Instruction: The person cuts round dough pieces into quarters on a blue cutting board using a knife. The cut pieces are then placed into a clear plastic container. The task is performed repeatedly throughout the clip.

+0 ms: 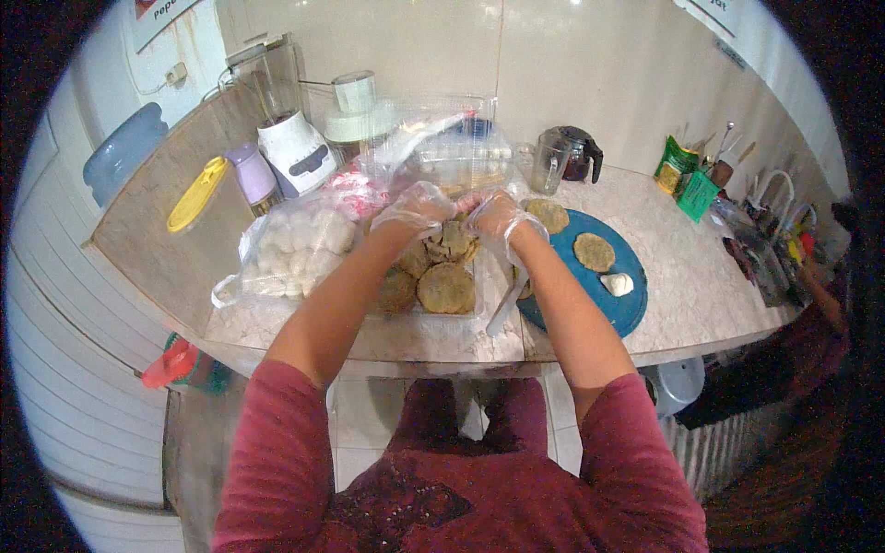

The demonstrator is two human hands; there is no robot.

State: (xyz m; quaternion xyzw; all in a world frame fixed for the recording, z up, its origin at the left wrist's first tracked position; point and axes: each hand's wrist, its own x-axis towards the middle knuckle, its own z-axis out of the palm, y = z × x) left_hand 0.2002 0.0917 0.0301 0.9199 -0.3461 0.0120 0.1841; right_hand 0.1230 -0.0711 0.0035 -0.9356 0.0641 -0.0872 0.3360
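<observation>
Both hands wear clear plastic gloves and meet over a clear plastic container [477, 304] of round brown patties [446, 287]. At its far left part is my left hand [419, 205]; my right hand [496, 211] is just to the right, fingers curled close to the left one. Whether either holds anything is hidden by the gloves and the angle. To the right, a round blue board [622, 311] bears a flat patty [594, 251] and a small white lump [617, 284]. A knife [507, 307] lies between container and board, partly behind my right forearm.
At the left lies a plastic bag of white dough-like balls [297, 249]. Behind stand a blender [297, 155], a purple-topped appliance [252, 169], a glass mug [550, 166] and a coffee pot [581, 152]. Green packets [698, 193] and utensils stand far right, near another person's arm [823, 297].
</observation>
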